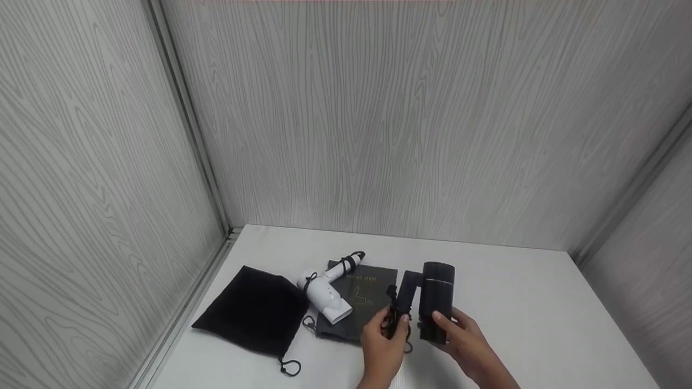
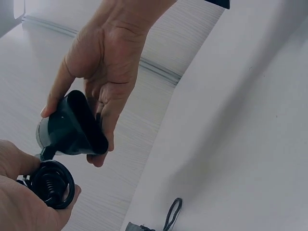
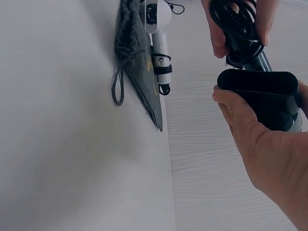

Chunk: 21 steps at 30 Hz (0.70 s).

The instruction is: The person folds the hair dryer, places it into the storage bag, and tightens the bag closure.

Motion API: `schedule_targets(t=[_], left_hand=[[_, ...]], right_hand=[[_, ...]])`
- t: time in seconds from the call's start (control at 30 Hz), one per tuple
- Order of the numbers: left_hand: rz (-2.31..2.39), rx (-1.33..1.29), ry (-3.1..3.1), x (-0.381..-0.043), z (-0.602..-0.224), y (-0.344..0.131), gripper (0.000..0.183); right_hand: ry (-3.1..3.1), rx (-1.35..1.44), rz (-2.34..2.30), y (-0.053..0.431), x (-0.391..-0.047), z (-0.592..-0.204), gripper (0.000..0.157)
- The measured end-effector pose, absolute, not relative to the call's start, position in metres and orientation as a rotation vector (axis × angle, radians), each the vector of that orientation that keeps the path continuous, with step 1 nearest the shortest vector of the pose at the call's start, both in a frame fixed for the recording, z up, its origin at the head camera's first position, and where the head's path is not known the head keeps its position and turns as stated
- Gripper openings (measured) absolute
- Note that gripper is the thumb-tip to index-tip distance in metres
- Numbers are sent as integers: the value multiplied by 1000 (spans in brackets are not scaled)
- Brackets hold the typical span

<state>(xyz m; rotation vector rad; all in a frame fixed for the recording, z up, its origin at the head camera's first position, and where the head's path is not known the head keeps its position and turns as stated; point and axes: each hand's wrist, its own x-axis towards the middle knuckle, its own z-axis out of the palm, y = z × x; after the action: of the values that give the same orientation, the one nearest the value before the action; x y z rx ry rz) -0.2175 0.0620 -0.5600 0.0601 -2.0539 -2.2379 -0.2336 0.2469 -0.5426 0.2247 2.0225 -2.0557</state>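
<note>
Both hands hold a black hair dryer above the table. My left hand grips its handle together with the coiled black cord, which shows plainly in the left wrist view. Around the barrel near the flat nozzle curl the fingers of my right hand. A white hair dryer, its cord wound about the handle, lies partly on a dark grey drawstring pouch printed with gold lettering. The pouch sits just beyond my left hand.
At the left of the white table lies a black drawstring pouch, its cord loop toward the front. Wood-grain panels rise at the back and on both sides.
</note>
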Motion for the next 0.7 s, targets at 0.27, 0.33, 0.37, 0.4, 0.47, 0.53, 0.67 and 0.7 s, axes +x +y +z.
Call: schedule_targets(t=[0.27, 0.33, 0.37, 0.4, 0.47, 0.53, 0.67, 0.7], left_hand=[[-2267, 136, -2043, -215, -567, 63, 48], [-2247, 136, -2049, -216, -568, 62, 46], [-2243, 130, -2043, -216, -569, 61, 45], [-2234, 122, -2042, -217, -569, 60, 45], [-2223, 114, -2041, -217, -569, 59, 44], [-2219, 121, -2042, -217, -569, 56, 44], [-2269, 150, -2062, -218, -570, 53, 45], [-2283, 150, -2063, -218, -570, 53, 45]], right_hand=[[2038, 267, -2071, 228, -234, -545, 90], [2038, 287, -2061, 226, -233, -546, 91], [2039, 295, -2060, 226, -233, -546, 92], [2041, 304, -2059, 226, -234, -547, 93], [2043, 321, -2057, 225, -234, -548, 95], [2048, 332, -2049, 224, -234, -549, 96], [2063, 345, -2034, 222, -233, -550, 94], [2066, 350, -2033, 221, -233, -551, 94]])
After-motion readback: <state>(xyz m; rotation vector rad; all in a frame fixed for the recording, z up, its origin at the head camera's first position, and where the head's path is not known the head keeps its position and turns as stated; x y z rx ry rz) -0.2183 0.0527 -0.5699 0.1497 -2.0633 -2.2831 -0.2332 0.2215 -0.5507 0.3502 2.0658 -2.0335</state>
